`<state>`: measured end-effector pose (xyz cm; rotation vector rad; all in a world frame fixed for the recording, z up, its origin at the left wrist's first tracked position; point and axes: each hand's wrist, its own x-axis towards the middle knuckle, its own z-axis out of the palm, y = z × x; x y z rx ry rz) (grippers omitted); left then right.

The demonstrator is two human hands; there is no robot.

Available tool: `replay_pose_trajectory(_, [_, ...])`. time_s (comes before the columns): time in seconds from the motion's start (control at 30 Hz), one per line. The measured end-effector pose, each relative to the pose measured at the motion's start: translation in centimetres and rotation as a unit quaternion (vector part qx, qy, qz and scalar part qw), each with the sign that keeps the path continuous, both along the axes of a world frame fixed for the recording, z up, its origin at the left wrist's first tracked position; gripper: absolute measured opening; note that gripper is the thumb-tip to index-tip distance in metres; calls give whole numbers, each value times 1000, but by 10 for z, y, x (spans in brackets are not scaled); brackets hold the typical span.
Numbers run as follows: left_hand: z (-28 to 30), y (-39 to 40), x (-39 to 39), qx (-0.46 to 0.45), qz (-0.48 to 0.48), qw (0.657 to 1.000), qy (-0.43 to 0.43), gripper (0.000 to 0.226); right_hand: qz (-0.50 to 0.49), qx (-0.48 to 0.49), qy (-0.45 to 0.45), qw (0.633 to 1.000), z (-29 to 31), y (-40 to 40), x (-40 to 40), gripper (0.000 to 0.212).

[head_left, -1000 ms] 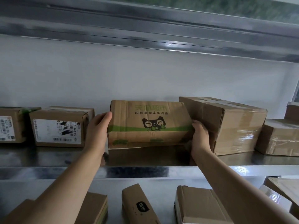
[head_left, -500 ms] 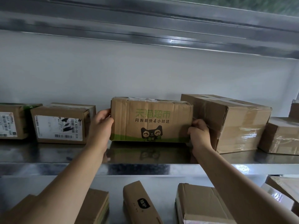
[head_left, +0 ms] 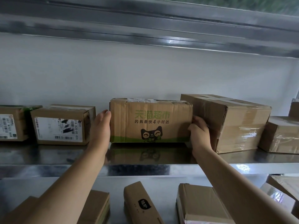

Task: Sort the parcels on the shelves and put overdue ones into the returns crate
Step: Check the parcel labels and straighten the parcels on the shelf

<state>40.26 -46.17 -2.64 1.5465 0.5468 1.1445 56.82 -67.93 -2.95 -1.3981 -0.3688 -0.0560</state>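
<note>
I have the cat-logo parcel (head_left: 151, 121) between both hands, and it stands upright on the steel shelf (head_left: 145, 169) with its printed face toward me – green lettering above, a black cat face and a green band along the bottom. My left hand (head_left: 101, 126) lies flat against its left end, fingers straight and together, pressing rather than curling. My right hand (head_left: 199, 132) is at the right end, fingers curled round the near corner of the parcel, tucked into the narrow space beside the big taped box (head_left: 229, 123), which stands just to the right and is turned at an angle. To the left, a little apart from my left hand, sits a labelled box (head_left: 62, 125) with a white shipping label and barcode facing out, and beyond it another labelled box (head_left: 12, 123) at the frame edge. On the lower shelf, under my arms, lie more parcels – among them a narrow carton (head_left: 140, 204) with a dark badge on top
</note>
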Motion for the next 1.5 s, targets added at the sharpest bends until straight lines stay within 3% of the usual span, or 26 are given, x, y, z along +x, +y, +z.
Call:
replay_pose_trajectory(0.1, [-2,-4,0,13,-4,999,35,32,24,12,14,1000,1,1,0,25])
replay_pose_trajectory(0.23, [-1,-7,-6,26,28,999,31,38,33,28,-1,999,1,-1,2,16])
replay_pose_trajectory(0.43, [2,-10,-9,-20,62,997,-31,52,64,49,-18,997,0,-2,3,24])
replay_pose_trajectory(0.57, [1,-8,-12,-40,-3,998,-57,59,75,56,-14,996,-1,-4,5,31])
replay_pose_trajectory(0.63, [1,-6,-11,-60,-33,995,-71,46,80,72,8,994,-2,-5,7,37])
replay_pose_trajectory(0.8, [1,-10,-14,-85,-35,989,-113,5,100,118,53,986,-1,-4,5,28])
replay_pose_trajectory(0.93, [-3,-12,-22,-59,18,995,-78,23,113,142,79,980,0,-3,3,28])
replay_pose_trajectory(1.0, [-4,-14,-25,-29,50,997,-60,17,128,142,83,978,-1,-2,2,34])
replay_pose_trajectory(1.1, [-5,-16,-24,10,93,995,-39,14,136,100,57,984,-2,-1,0,38])
replay_pose_trajectory(1.27, [-7,-15,-21,16,114,993,25,32,126,60,48,989,0,-1,-4,52])
replay_pose_trajectory(1.4, [-6,-9,-18,-28,102,994,17,39,134,12,26,991,1,0,-6,19])
replay_pose_trajectory(1.5, [-5,-7,-16,-27,105,994,0,37,128,7,27,991,2,0,-7,15])
